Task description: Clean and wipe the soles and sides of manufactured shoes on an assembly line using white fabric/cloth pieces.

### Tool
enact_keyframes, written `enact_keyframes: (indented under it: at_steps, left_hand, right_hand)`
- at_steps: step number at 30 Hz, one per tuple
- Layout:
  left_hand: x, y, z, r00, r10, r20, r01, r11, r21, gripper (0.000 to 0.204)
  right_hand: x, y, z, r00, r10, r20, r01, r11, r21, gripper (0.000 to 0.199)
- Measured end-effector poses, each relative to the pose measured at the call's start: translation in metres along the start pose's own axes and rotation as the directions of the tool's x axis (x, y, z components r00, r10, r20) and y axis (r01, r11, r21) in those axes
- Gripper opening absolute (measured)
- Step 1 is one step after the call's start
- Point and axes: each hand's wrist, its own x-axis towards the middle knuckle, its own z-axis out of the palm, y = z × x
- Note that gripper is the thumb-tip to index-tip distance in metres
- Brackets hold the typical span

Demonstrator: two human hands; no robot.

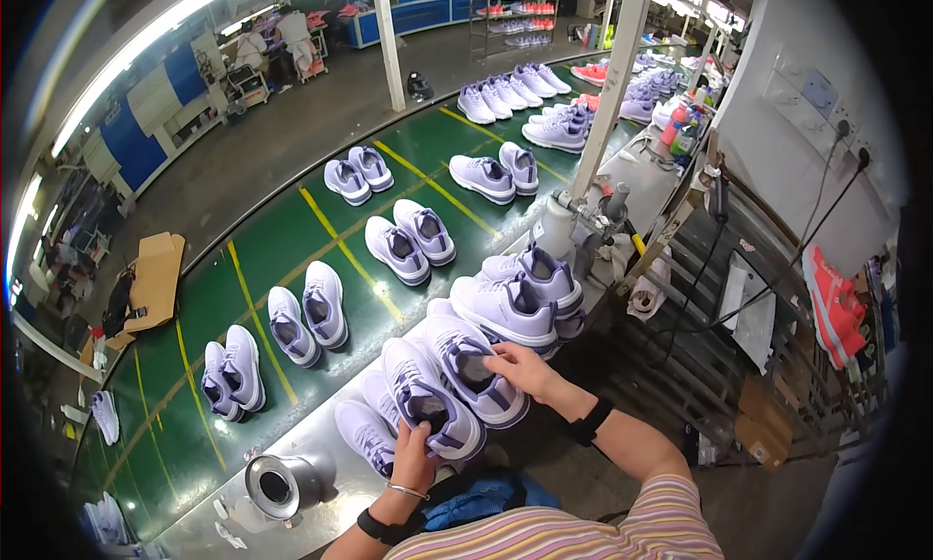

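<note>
Two lavender sneakers with white soles are at my hands over the metal ledge. My left hand (412,466) is closed on the collar of the left sneaker (408,368), with the thumb at its opening. On the right sneaker (453,342), my right hand (530,373) pinches the collar edge beside the dark insole. Both toes point away from me. More lavender sneakers (491,303) are stacked just beyond my right hand. Another pair (362,432) lies to the left, partly hidden behind the held shoe.
Beyond the ledge runs a green conveyor belt (364,312) with yellow lines, carrying lavender pairs (418,235). A metal pot (282,485) stands at the lower left. A white post (607,94) rises by bottles (673,123). A slatted rack (700,346) and hanging cables are at right.
</note>
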Motion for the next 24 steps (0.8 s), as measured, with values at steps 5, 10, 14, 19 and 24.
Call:
enact_keyframes:
  at_steps: [5,10,14,19,24]
  left_hand:
    - [0.003,-0.013,0.013,0.995,0.069,-0.068,-0.071,0.997,-0.023,0.044]
    - [0.013,-0.026,0.018,0.988,0.116,-0.1,-0.118,0.993,-0.017,0.043]
    - [0.024,-0.032,0.015,0.986,0.019,-0.164,-0.017,1.0,0.014,0.042]
    - [0.026,-0.034,0.005,0.984,-0.126,-0.123,0.128,0.992,0.011,0.046]
    - [0.019,-0.027,-0.004,0.982,-0.163,-0.099,0.155,0.985,-0.08,0.047]
  right_hand:
    - [0.007,0.013,-0.007,0.989,-0.149,0.0,0.146,0.969,-0.202,0.052]
    - [0.006,-0.005,-0.013,0.987,-0.156,0.041,0.162,0.951,-0.264,0.054]
    - [0.009,-0.004,-0.01,0.979,-0.197,0.053,0.202,0.906,-0.373,0.057]
    - [0.002,0.008,-0.009,0.909,-0.406,0.089,0.383,0.734,-0.561,0.056]
    - [-0.012,-0.012,-0.013,0.895,-0.444,0.05,0.387,0.714,-0.583,0.049]
